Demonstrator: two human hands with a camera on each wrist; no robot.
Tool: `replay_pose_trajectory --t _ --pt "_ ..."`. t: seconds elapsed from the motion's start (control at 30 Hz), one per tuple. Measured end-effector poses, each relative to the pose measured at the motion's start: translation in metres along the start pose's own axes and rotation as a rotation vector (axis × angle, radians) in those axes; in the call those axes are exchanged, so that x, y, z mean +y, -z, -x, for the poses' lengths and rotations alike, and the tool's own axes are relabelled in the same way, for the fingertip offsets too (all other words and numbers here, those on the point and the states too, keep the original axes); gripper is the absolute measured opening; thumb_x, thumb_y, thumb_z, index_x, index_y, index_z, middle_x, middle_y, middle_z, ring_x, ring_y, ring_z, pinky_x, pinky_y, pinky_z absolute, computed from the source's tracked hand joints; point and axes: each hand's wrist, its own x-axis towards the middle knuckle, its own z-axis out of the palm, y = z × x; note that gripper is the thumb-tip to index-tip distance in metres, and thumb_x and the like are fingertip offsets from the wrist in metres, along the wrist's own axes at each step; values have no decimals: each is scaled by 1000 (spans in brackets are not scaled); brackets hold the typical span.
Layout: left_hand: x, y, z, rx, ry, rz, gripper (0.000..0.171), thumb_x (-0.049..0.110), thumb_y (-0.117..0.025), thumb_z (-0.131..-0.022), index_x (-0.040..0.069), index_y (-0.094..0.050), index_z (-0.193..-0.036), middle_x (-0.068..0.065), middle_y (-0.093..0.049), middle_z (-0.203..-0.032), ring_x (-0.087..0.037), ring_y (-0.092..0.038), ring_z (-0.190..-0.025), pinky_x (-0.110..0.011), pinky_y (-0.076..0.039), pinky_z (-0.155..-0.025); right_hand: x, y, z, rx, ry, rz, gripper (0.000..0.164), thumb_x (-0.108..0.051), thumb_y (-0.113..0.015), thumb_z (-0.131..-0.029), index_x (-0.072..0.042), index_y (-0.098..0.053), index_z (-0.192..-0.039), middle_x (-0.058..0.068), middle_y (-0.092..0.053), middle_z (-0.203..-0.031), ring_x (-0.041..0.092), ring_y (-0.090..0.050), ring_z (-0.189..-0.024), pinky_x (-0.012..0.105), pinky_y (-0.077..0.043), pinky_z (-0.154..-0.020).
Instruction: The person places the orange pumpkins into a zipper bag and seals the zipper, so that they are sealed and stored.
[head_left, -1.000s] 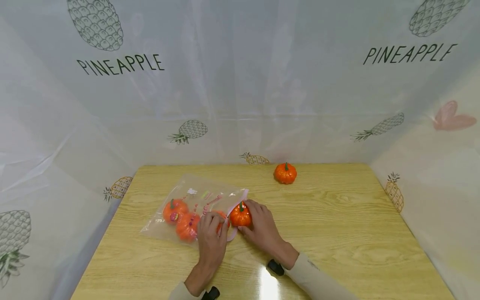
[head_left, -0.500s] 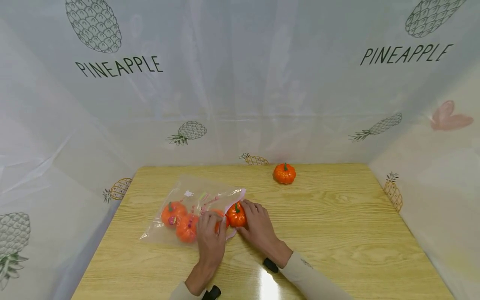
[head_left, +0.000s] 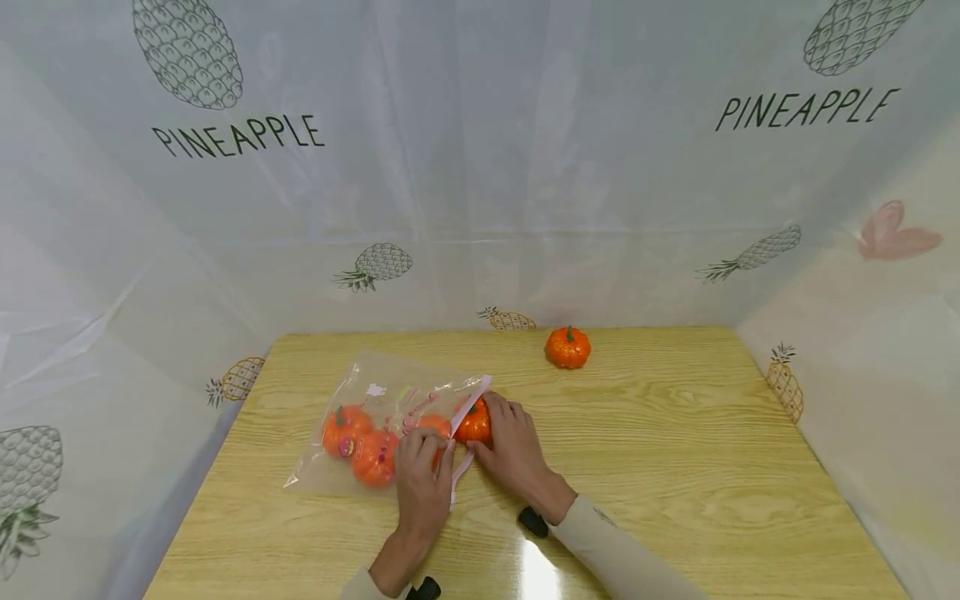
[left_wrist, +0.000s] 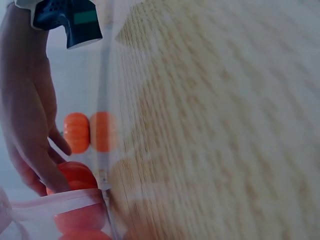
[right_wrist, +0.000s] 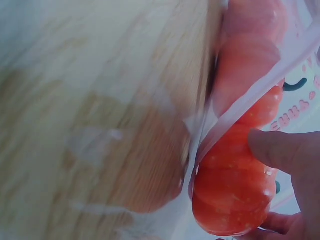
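A clear zip bag [head_left: 397, 375] with pink edging lies on the table, its mouth to the right. Inside are several small orange pumpkins, among them a left one [head_left: 347, 432] and a front one [head_left: 373, 462]. My left hand [head_left: 422, 487] holds the bag near its mouth, fingers bent over the film. With thumb and fingers, my right hand [head_left: 517, 450] grips another pumpkin [head_left: 476, 423], which sits partly under the bag's edge. In the right wrist view, the thumb presses this pumpkin [right_wrist: 232, 185] against the pumpkins in the bag.
One more pumpkin [head_left: 567, 347] with a green stem stands at the table's back edge, right of centre. The wood-grain table [head_left: 675, 450] is enclosed by a pale pineapple-print sheet [head_left: 480, 167] at the back and sides.
My right hand has moved slightly left with its pumpkin, which has slid farther in at the bag's mouth. The bag's edge now covers more of it. The left hand has stayed nearly in place.
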Motion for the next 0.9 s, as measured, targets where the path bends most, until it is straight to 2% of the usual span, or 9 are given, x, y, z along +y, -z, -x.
replay_pose_trajectory --t 0.27,0.63,0.9 --pt "0 0 3 -41 28 -26 21 -2 -79 -87 10 -63 -83 -3 -59 -94 -18 -54 -88 -33 -37 -79 -1 -2 2 -14 -35 3 77 -24 -91 -82 1 -54 -144 24 -61 -136 45 -57 -121 58 -48 -100" --pt "0 -1 0 -60 -39 -30 19 -3 -79 -83 8 -64 -81 -3 -59 -92 -19 -52 -83 -33 -37 -74 -8 -4 -2 32 -118 -76 72 -21 -89 -85 0 -53 -144 22 -64 -132 45 -58 -118 58 -48 -98" --pt "-1 -2 -1 -93 -41 -43 16 -1 -77 -88 7 -63 -83 -6 -61 -98 -21 -55 -88 -34 -40 -76 -9 -4 -4 22 -188 -196 73 -16 -91 -83 6 -53 -141 22 -65 -130 43 -58 -114 55 -50 -96"
